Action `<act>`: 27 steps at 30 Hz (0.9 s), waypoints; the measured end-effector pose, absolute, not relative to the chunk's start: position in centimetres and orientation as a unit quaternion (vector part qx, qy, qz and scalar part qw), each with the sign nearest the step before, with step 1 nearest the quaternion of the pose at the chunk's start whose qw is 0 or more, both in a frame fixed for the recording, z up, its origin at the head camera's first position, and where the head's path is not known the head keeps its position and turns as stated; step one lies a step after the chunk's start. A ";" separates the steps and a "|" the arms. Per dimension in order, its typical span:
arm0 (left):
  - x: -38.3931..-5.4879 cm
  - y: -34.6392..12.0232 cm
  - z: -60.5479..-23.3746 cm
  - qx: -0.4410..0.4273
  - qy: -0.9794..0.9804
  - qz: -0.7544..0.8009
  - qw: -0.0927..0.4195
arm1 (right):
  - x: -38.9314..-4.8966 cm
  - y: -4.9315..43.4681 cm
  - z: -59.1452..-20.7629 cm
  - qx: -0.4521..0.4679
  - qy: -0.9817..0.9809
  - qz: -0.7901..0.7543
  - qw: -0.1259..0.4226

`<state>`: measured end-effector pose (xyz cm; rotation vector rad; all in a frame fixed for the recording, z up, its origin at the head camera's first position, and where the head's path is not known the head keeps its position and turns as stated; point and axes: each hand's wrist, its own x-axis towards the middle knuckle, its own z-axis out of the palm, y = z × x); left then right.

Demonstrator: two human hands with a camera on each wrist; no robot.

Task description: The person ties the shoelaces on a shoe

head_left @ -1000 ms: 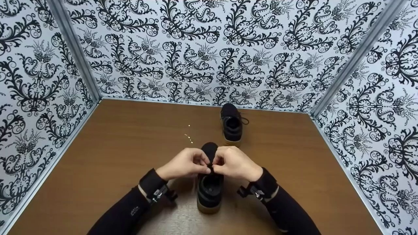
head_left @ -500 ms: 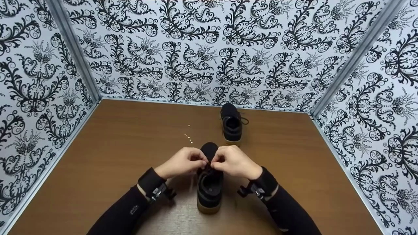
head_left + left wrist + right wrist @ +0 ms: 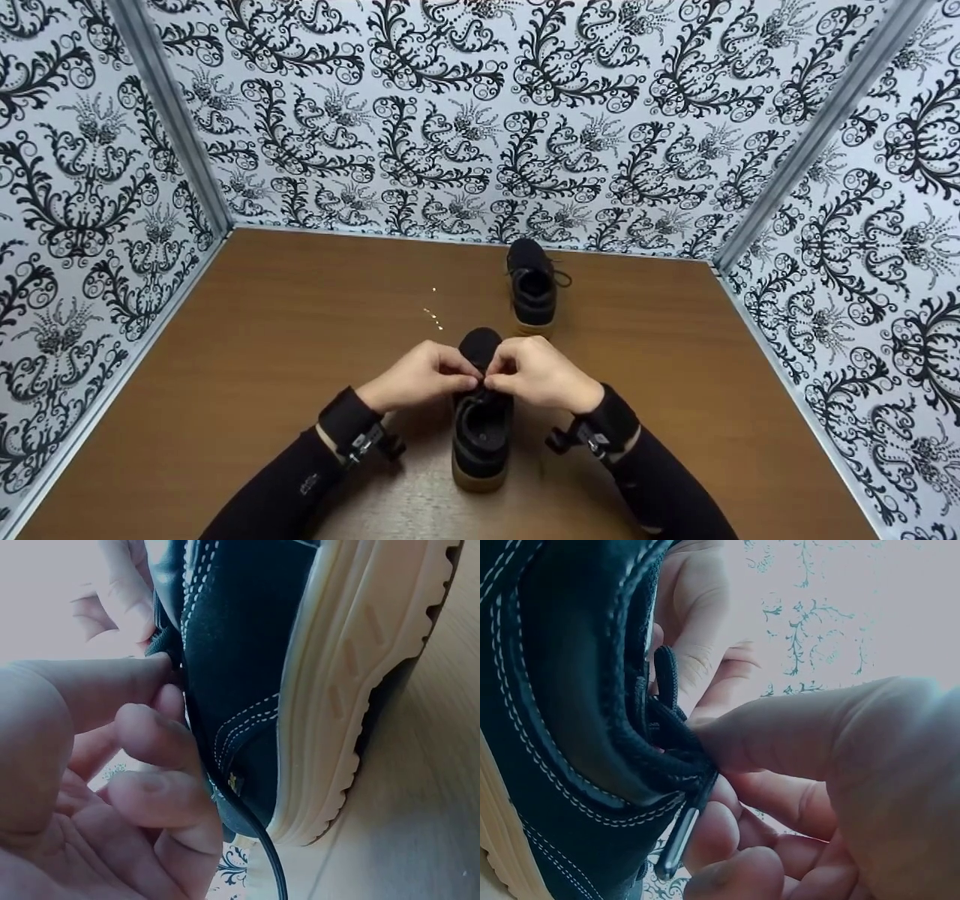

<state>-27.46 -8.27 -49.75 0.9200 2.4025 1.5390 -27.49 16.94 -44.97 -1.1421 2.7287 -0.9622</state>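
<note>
A black shoe (image 3: 481,442) with a tan gum sole stands on the table, heel toward me. Both hands meet over its lacing. My left hand (image 3: 420,377) pinches at the black shoelace, thumb against index finger. From this hand a length of lace (image 3: 259,829) hangs along the shoe's white-stitched side in the left wrist view. Bunched lace is pinched between thumb and fingers of my right hand (image 3: 541,375). Close by, the right wrist view shows a lace loop (image 3: 667,679) and a shiny aglet (image 3: 679,844) pointing down. The fingers partly cover the lacing.
A second black shoe (image 3: 532,304), its lace looped out on the right, stands farther back near the patterned rear wall (image 3: 450,150). Small bright specks (image 3: 433,319) show on the brown table (image 3: 315,315). Patterned side walls with metal posts enclose the table.
Half a second ago the left fingertips had drawn back slightly from the lacing; now they are close to the right fingertips again. The shoes stay in place.
</note>
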 end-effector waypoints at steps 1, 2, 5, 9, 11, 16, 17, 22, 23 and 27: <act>-27.5 -8.3 -49.8 0.308 0.799 0.512 0.071 | -27.5 17.0 -45.0 -0.366 0.877 -0.310 0.017; -27.5 -8.2 -49.7 0.310 0.798 0.512 0.072 | -27.5 17.0 -45.0 -0.366 0.877 -0.311 0.018; -27.5 -8.2 -49.7 0.319 0.797 0.508 0.069 | -27.5 17.0 -44.8 -0.365 0.878 -0.310 0.024; -27.5 -8.3 -49.7 0.335 0.802 0.492 0.058 | -27.5 17.1 -44.6 -0.363 0.879 -0.307 0.035; -27.5 -8.2 -49.6 0.342 0.804 0.484 0.054 | -27.5 17.1 -44.6 -0.363 0.879 -0.307 0.039; -27.4 -7.9 -49.8 0.342 0.807 0.478 0.051 | -27.5 17.2 -44.7 -0.364 0.879 -0.305 0.038; -27.4 -7.9 -49.8 0.341 0.808 0.477 0.051 | -27.5 17.2 -44.6 -0.364 0.880 -0.303 0.038; -27.4 -7.8 -49.9 0.335 0.806 0.485 0.057 | -27.5 17.2 -44.6 -0.372 0.877 -0.301 0.035; -27.4 -7.8 -50.0 0.336 0.804 0.487 0.059 | -27.5 17.2 -44.6 -0.375 0.876 -0.302 0.034; -27.4 -7.9 -50.0 0.337 0.800 0.493 0.061 | -27.6 17.3 -44.6 -0.383 0.872 -0.303 0.034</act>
